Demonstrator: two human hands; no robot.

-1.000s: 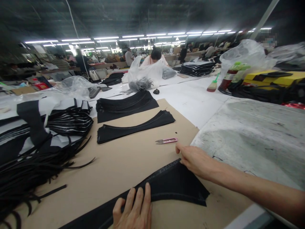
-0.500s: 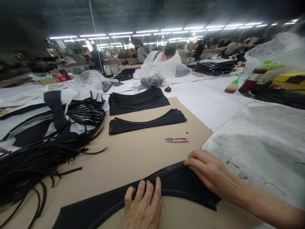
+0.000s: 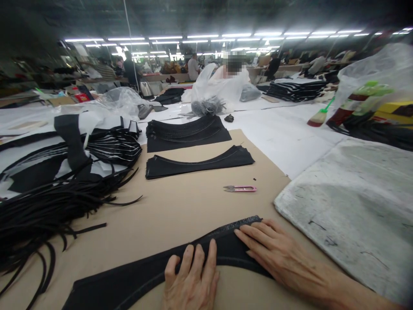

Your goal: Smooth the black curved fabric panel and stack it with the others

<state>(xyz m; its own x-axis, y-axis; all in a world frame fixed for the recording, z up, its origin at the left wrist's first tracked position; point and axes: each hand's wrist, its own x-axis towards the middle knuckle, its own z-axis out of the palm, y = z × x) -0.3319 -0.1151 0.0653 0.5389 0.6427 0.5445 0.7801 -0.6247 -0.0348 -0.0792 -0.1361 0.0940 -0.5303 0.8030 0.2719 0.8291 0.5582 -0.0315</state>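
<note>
A curved black fabric piece (image 3: 135,271) lies flat on the tan board (image 3: 187,202) in front of me, with a shiny strip along its upper edge at the right. My left hand (image 3: 192,275) rests on its middle, fingers spread and pressing the cloth. Near the right end, my right hand (image 3: 274,249) lies flat with fingers stretched over the fabric, covering part of that end. Pink-handled thread snips (image 3: 240,189) lie beyond my hands. Farther off are a small stack of curved black pieces (image 3: 200,163) and a larger black stack (image 3: 189,134).
Black strips (image 3: 64,206) and layered black-and-white pieces (image 3: 106,148) pile up at left. A stained pale slab (image 3: 358,206) is at right. Behind it stand a glue bottle (image 3: 319,116), larger bottles (image 3: 351,103) and a plastic bag (image 3: 380,64). A person (image 3: 234,71) sits across the table.
My right hand has moved from pinching the fabric's upper right edge to lying flat on it, lower and nearer my left hand. My left hand has stayed almost in place.
</note>
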